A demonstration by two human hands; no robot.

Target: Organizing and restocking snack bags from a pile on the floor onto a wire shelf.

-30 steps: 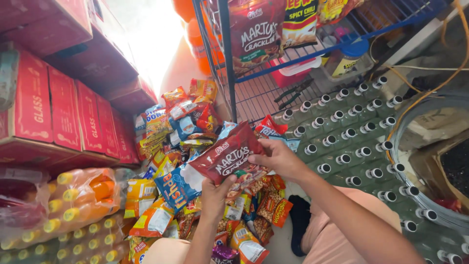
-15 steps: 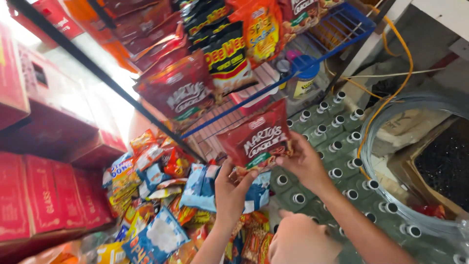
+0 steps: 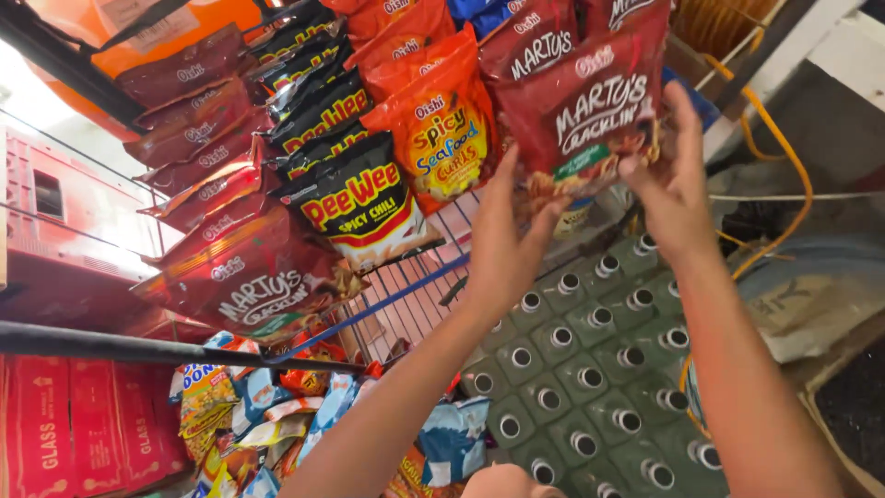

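Both my hands hold one dark red snack bag (image 3: 590,115) raised up among hanging snack bags. My left hand (image 3: 507,244) grips its lower left edge; my right hand (image 3: 673,180) pinches its right side. Just left of it hang an orange snack bag (image 3: 442,129) and a black snack bag (image 3: 355,198). More dark red bags (image 3: 244,281) hang further left.
A blue wire rack (image 3: 406,295) sits behind the hanging bags. Below are green crates of capped bottles (image 3: 590,369), a pile of mixed snack packets (image 3: 267,415) and red cartons (image 3: 74,424) at left. An orange cord (image 3: 784,157) runs at right.
Both hands lifted the dark red bag from above the packet pile up to the row of hanging bags. My view tilted upward with it.
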